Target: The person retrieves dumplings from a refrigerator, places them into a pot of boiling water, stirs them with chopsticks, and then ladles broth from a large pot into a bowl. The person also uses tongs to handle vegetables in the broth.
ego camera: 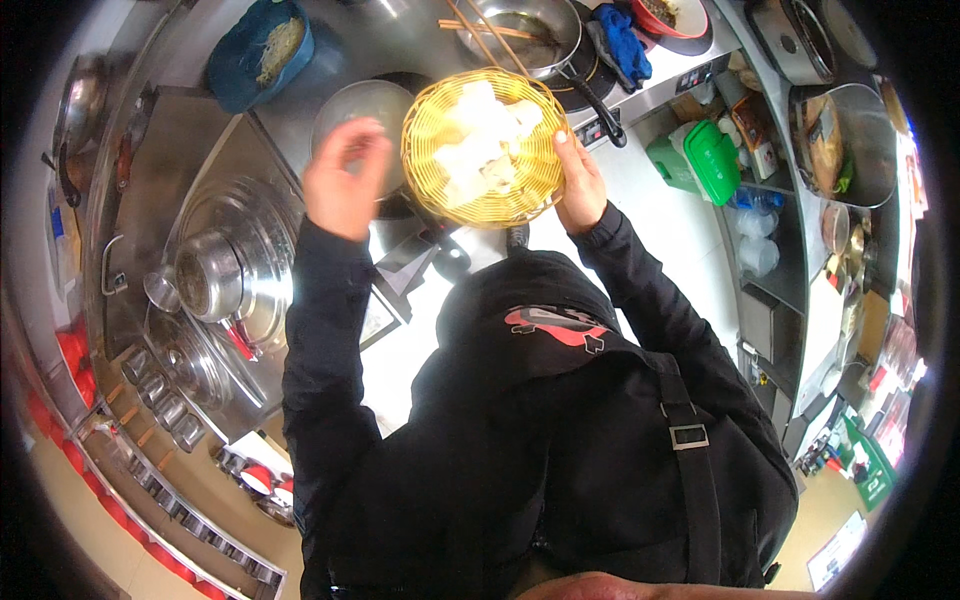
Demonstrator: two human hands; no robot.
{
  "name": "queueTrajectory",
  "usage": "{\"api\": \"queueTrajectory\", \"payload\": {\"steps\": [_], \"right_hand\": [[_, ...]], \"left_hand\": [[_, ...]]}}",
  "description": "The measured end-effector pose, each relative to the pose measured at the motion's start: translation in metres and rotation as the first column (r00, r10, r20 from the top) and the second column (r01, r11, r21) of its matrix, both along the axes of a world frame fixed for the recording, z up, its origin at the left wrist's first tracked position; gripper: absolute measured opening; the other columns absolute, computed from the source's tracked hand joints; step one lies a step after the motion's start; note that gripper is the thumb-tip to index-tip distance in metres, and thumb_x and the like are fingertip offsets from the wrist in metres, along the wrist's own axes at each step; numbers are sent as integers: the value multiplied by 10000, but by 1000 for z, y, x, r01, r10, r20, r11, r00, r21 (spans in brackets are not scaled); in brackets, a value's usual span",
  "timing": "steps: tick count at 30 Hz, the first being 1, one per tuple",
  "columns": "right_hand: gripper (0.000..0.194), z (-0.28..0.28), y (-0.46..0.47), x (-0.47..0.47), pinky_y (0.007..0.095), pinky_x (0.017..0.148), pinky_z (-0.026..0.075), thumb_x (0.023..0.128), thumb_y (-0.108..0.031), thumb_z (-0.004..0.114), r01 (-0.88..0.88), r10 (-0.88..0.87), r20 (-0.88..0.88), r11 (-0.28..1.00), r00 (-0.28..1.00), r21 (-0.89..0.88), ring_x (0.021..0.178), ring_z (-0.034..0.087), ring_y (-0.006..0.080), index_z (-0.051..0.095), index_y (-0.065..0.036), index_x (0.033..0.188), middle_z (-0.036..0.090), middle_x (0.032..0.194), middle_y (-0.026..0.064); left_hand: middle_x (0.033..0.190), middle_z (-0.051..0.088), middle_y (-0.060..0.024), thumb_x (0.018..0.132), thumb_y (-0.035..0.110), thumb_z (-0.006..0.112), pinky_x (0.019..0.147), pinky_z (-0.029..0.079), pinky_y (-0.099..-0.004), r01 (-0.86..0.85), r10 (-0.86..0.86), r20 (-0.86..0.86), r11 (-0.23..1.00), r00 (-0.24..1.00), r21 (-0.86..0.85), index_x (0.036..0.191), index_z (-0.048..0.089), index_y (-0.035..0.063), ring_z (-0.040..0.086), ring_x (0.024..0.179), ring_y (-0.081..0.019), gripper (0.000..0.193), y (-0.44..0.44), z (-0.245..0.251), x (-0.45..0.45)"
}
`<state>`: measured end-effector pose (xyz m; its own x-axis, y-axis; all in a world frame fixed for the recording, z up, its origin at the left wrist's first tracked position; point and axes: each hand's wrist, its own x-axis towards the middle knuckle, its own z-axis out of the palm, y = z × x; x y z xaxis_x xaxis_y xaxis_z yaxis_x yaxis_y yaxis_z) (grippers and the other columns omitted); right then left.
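Note:
My right hand (pixel 581 184) grips the right rim of a round yellow wicker basket (pixel 427 176), thumb on top. Inside lie several pale, overexposed pieces of food (pixel 480 142); what they are is not clear. My left hand (pixel 345 180), blurred by motion, is raised just left of the basket and apart from it. Its fingers are loosely curled away from the thumb, with nothing visible between them. Partly behind that hand is a round pan or pot (pixel 352 105) with a greyish, cloudy inside, on the counter.
Beyond the basket, a steel frying pan (pixel 517 45) with wooden chopsticks (pixel 487 30) across it sits on a hob, its black handle (pixel 596 109) jutting towards me. A blue cloth (pixel 622 45) and a red bowl (pixel 671 15) are beside it. A blue basin (pixel 259 56) holds pale strands.

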<state>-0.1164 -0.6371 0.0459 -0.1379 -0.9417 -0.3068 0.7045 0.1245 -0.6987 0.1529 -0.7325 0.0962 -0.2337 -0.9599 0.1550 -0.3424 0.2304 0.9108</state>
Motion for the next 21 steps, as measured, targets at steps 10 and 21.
{"api": "queueTrajectory", "payload": {"steps": [10,21], "right_hand": [[407,20,-11,21,282,984,457,1036,-206,475,-34,33,-17,998,999,-48,1136,582,142,467,14,1378,595,1289,87],[406,21,-10,24,279,978,462,1028,-210,498,-17,18,20,999,1000,-29,1128,590,146,482,6,1371,605,1277,83]], "left_hand": [[1151,569,-231,649,174,836,943,437,-459,317,-175,544,931,821,-179,1399,372,-15,548,1074,-391,901,31,30,-62],[1156,562,-229,637,157,837,928,449,-468,385,-262,468,904,844,-187,1397,373,-2,554,1071,-386,904,32,33,-60]]}}
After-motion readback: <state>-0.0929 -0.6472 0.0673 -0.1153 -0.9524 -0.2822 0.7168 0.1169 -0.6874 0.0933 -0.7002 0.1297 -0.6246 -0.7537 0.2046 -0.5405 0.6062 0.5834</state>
